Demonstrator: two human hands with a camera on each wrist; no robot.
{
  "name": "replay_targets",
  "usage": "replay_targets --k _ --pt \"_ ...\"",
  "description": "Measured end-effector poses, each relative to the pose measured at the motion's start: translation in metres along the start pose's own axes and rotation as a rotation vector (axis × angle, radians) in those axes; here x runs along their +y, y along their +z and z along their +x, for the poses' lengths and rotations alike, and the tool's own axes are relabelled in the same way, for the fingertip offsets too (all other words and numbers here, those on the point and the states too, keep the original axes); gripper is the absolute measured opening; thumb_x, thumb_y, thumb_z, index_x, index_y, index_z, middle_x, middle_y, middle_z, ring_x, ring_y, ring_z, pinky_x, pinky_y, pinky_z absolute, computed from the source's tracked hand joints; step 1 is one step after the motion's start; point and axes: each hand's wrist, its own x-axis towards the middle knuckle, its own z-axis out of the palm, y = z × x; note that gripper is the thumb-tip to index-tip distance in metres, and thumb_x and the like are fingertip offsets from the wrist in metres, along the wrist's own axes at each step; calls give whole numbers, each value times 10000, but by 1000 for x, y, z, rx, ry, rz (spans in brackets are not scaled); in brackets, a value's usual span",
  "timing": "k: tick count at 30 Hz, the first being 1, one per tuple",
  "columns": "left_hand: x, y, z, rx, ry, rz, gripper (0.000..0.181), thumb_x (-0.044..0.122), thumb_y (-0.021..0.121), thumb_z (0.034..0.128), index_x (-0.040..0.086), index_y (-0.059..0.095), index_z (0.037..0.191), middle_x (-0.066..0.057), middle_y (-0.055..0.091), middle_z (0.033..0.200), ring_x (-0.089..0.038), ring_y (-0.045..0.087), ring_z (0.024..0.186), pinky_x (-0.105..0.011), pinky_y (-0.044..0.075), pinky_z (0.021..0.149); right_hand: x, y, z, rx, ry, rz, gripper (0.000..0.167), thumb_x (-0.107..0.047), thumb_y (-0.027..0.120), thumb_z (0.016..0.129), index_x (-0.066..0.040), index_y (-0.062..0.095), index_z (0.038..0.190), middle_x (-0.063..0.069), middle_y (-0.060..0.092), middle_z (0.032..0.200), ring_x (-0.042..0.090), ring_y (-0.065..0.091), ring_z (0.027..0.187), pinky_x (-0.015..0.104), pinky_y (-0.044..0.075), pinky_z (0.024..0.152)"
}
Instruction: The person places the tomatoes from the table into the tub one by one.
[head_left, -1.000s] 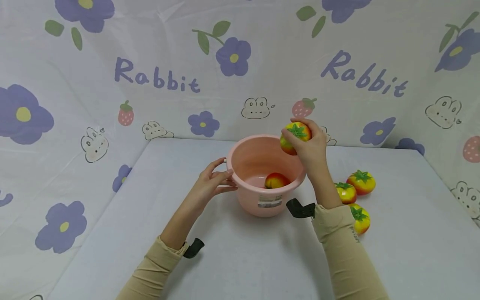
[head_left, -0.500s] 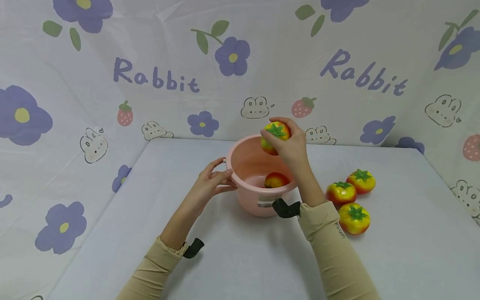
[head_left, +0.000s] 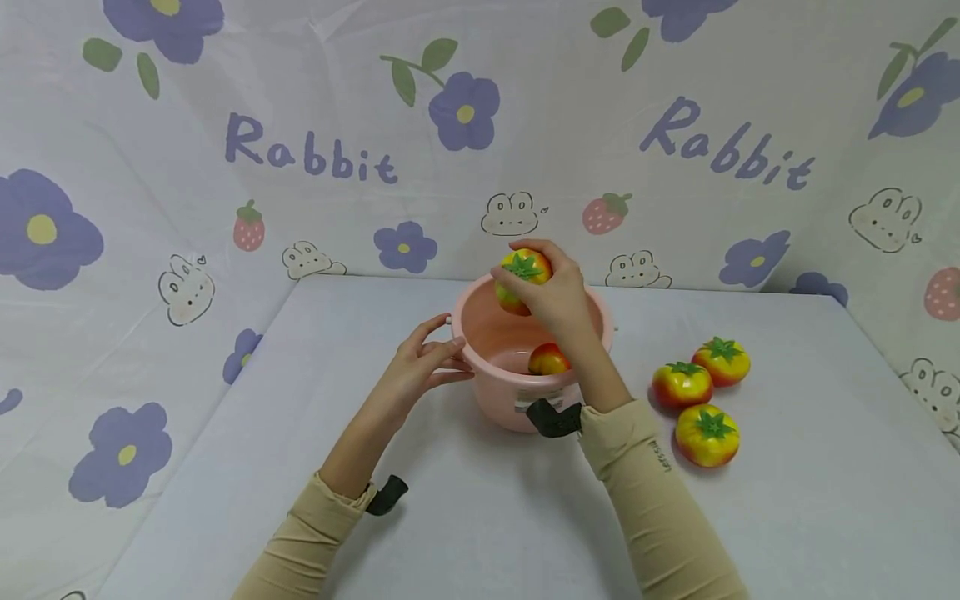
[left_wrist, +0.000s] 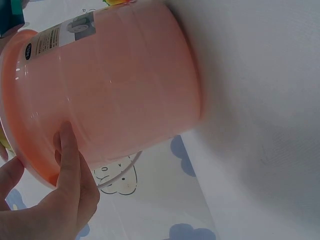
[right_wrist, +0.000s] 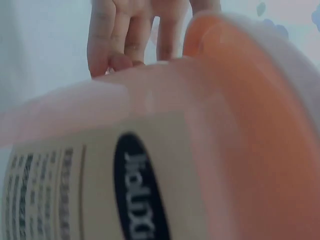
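A pink plastic bucket (head_left: pixel 495 402) stands upright on the table. My left hand (head_left: pixel 411 373) grips its left rim; in the left wrist view the thumb touches the rim and the fingers lie against the outer wall below it. Over the bucket's opening, my right hand (head_left: pixel 561 298) holds a yellow-red toy tomato (head_left: pixel 513 292) with a green leafy top. Inside the bucket lies another toy tomato (head_left: pixel 549 359), partly hidden by the rim and the right wrist. The right wrist view is filled by the bucket's labelled wall (right_wrist: pixel 100 175), with left-hand fingers (right_wrist: pixel 102 40) beyond.
Three toy tomatoes sit close together right of the bucket: a rear one (head_left: pixel 722 363), a left one (head_left: pixel 681 387) and a front one (head_left: pixel 707 437). A white cloth covers the table (head_left: pixel 465 517). Behind it hangs a flower-and-rabbit patterned sheet (head_left: pixel 315 217).
My right hand has carried the toy tomato leftward from the bucket's right rim to above the opening, lately dipping a little. The left hand and bucket have stayed in place.
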Motion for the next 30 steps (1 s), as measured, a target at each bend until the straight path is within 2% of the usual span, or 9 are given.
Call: replay_targets --k 7,22,30 --pt "-1 -1 1 -2 3 11 668 330 588 975 183 246 1531 -101 682 1088 -223 716 995 -388 542 994 1 7 1 -32 44 -30 494 -336 732 867 -209 550 1308 92 523 1337 277 545 1166 410 582 922" --pt "0 -1 -1 -7 5 8 653 323 577 981 177 252 1529 -98 684 1085 -219 714 1003 -395 535 1002 1 16 -2 -98 178 -212 609 -368 736 852 -183 487 1376 113 498 1392 306 508 1251 446 529 1016" --pt "-1 -1 -1 -1 -4 5 648 315 584 979 183 260 1524 -101 684 1077 -215 718 991 -389 537 998 2 17 -4 -136 178 -219 650 -382 733 850 -176 455 1401 113 484 1415 306 500 1255 454 513 1035"
